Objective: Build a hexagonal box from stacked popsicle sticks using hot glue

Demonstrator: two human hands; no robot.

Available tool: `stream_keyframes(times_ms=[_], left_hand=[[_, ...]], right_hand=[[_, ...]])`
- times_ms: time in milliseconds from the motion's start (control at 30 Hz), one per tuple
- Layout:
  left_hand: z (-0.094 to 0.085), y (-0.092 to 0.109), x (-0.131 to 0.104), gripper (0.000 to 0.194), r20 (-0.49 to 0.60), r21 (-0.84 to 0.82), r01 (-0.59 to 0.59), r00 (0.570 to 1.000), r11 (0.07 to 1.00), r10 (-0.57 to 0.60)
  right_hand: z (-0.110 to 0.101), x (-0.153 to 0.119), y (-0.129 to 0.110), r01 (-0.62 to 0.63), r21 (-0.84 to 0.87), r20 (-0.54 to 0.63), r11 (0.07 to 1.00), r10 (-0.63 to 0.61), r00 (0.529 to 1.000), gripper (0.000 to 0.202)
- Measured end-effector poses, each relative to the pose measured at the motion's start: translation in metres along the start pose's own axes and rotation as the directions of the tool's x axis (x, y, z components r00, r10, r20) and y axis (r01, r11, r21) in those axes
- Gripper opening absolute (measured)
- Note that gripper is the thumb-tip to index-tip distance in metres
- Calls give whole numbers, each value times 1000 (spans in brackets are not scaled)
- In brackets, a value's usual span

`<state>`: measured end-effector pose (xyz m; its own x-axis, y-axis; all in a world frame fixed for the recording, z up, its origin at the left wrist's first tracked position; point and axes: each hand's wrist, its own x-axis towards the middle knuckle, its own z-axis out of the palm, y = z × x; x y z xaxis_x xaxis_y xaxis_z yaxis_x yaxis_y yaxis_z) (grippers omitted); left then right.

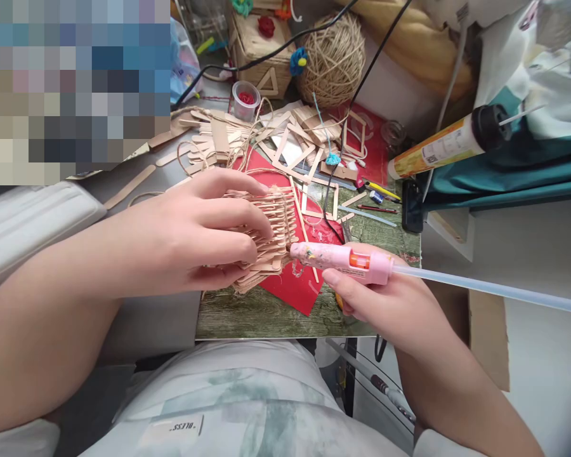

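Note:
My right hand (366, 289) is closed around a pink hot glue gun (330, 255), with a long clear glue stick (485, 289) sticking out of its back end. The gun's nozzle meets the near right corner of a stacked popsicle-stick box (283, 222). Over the top and left side of this box, my left hand (219, 228) curls its fingers and grips it. Twine runs along the box's edge. Under the box lies a red sheet (295, 295). My left palm hides much of the box.
Loose popsicle sticks (209, 136) and stick frames (292, 149) litter the table's far side. Behind them are a twine ball (333, 60), a wooden box (257, 54) and a small plastic cup (245, 98). A black cord (276, 57) crosses above. A phone (412, 206) and a large tube (438, 149) are at right.

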<state>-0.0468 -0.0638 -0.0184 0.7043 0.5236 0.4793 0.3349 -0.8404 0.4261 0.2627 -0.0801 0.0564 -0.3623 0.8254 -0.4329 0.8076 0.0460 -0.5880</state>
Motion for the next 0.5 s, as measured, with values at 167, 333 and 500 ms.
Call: stream_keyframes(times_ms=[167, 333, 500], left_hand=[[1, 0, -1, 7, 5, -5, -3, 1000, 1000, 3], [2, -3, -3, 8, 6, 9, 1, 1000, 1000, -1], [1, -2, -2, 10, 2, 15, -5, 1000, 1000, 5]], right_hand=[[-6, 3, -3, 33, 11, 52, 999, -33, 998, 36], [-14, 6, -7, 18, 9, 70, 1000, -18, 997, 36], [-16, 8, -6, -7, 63, 113, 998, 0, 994, 36]])
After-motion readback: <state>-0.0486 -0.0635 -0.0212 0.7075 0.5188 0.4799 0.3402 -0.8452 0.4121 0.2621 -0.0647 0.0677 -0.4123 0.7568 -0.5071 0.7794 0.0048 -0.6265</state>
